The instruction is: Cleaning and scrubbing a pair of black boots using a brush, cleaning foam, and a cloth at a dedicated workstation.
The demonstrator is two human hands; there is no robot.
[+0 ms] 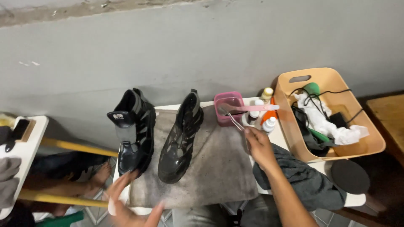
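Tan bin (290,126) at right edge of table, holding white cloth (322,120), black cables (313,98), green item (312,88). Small bottles (264,110) just left of bin. Dark grey cloth (305,178) on table; black round pad (350,176) beside it. Brush (19,130) on white side table (31,145), far left.

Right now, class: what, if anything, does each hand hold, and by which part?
The right hand pinches the lower end of a thin clear stick dipped in the pink cup. The left hand, blurred, holds nothing.
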